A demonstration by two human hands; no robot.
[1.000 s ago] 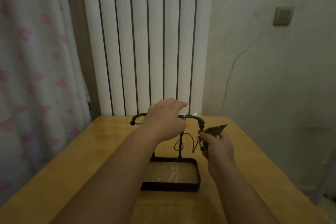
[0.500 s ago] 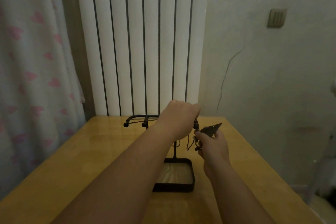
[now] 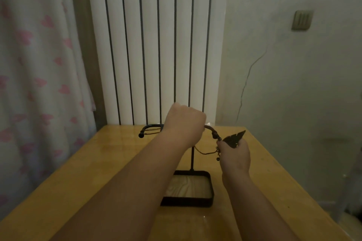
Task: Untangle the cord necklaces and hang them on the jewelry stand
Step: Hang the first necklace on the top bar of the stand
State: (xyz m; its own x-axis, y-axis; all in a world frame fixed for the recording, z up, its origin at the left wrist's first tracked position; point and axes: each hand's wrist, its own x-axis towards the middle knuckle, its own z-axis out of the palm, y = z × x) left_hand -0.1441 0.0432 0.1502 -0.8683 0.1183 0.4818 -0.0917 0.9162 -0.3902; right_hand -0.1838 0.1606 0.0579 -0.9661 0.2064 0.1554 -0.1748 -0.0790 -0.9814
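The jewelry stand (image 3: 193, 160) is black, its tray floor (image 3: 189, 187) pale wood grain. The bench (image 3: 82, 172) is glossy honey-yellow. At left, the curtain (image 3: 29, 64) is white with scattered pink blotches. The far radiator (image 3: 150, 45) is white, striped by dark vertical gaps. The wall (image 3: 293, 84) is pale grey-green with a thin dark crack and a dull beige switch plate (image 3: 301, 20). The pendant (image 3: 234, 138) is dark, the cord (image 3: 205, 152) brownish.

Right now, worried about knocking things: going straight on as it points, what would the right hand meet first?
Likely the curved right end of the jewelry stand, just ahead of the right hand holding the leaf pendant; depth is unclear.
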